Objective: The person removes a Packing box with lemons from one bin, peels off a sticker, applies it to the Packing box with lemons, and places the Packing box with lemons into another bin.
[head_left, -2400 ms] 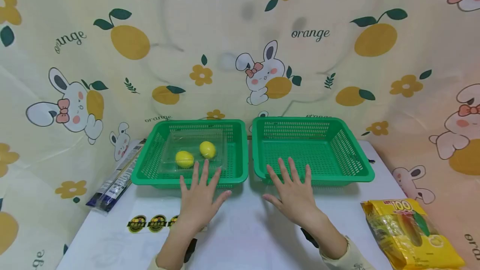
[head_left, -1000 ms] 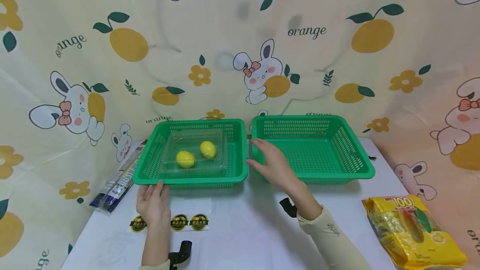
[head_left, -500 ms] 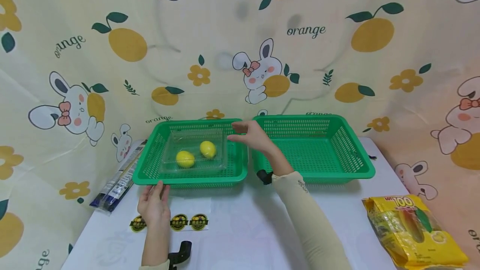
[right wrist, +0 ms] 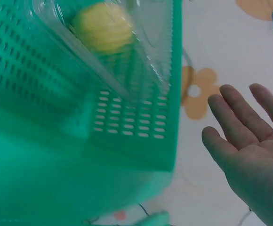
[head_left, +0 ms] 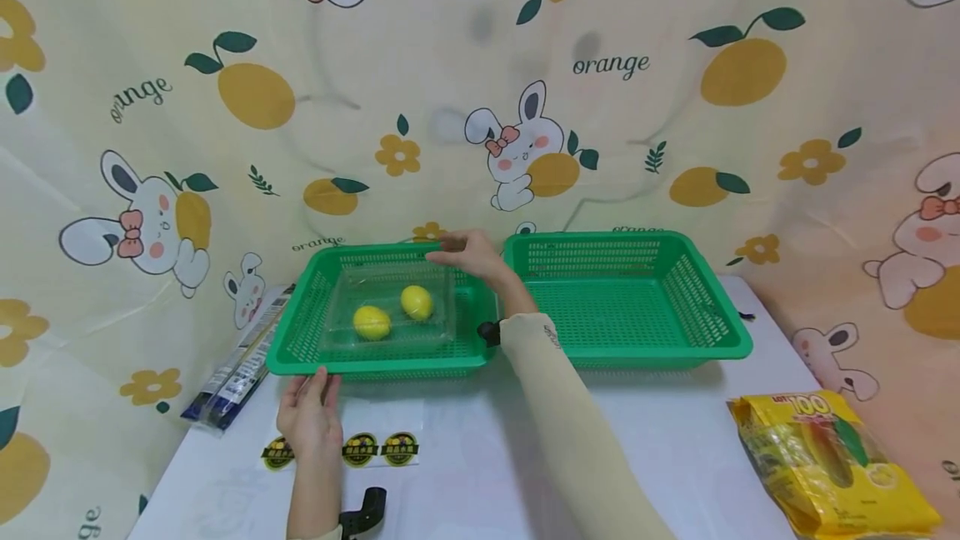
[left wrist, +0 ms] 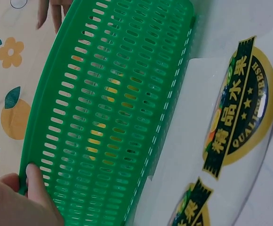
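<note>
Right hand (head_left: pixel 480 257) leftward, loose beyond left basket's (head_left: pixel 390 367) far rim, left hand (head_left: pixel 310 415) tight on near rim.

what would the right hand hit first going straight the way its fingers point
Probably the back rim of the left green basket; depth is unclear, so the right hand might pass over.

Cream sleeves (head_left: pixel 577 432), dark cuff print (head_left: pixel 552 337), black wrist mounts (head_left: pixel 366 512).
</note>
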A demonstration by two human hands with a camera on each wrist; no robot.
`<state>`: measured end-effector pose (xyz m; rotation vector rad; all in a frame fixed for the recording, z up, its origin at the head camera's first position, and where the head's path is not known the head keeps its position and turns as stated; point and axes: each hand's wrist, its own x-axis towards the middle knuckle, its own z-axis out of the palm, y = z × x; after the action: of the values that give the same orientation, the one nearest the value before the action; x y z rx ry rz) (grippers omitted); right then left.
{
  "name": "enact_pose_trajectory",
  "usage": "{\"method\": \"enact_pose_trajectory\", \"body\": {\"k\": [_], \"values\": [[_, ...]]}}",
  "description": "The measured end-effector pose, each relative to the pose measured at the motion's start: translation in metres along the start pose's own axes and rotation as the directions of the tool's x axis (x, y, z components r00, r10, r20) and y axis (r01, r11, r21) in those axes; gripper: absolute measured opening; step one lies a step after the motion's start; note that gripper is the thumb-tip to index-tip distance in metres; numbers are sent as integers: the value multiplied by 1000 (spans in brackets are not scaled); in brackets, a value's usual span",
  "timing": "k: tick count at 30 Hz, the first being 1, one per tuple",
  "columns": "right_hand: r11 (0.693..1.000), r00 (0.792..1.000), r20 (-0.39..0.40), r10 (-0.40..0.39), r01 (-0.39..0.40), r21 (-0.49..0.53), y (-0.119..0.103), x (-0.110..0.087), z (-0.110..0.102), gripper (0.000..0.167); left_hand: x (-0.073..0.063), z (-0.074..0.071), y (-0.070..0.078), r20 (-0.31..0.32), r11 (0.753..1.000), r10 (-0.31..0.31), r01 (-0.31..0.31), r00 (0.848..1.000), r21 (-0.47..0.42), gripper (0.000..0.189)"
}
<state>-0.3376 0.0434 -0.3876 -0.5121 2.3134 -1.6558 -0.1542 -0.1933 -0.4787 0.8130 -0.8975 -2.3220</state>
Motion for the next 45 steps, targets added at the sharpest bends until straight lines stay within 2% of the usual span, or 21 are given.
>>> {"method": "enact_pose_trajectory", "body": {"k": [6,11,17,23,28,45], "values": [[999,999,21,33,-33,22,8,13,13,67,3,-1,0,5,1000,-12,12,1000,-26,33],[999,996,67,52,-50,-21,12,21,21,72,4,-5,4,-9,1000,-8,7,1000,-5,32],[994,990,110,89,-81,-71,15,25,22,80,3,-1,4,-10,1000,-11,11,1000,0,31],[991,988,79,132,-129,-38,22,28,24,83,2,0,0,-5,1000,-14,14,1000,22,30],[987,986,51,160,-160,-2,29,32,32,85,2,-3,-2,-15,1000,8,-8,1000,18,30],[982,982,-35,187,-186,30,46,31,37,78,3,-3,-4,5,1000,18,-18,1000,19,27]]}}
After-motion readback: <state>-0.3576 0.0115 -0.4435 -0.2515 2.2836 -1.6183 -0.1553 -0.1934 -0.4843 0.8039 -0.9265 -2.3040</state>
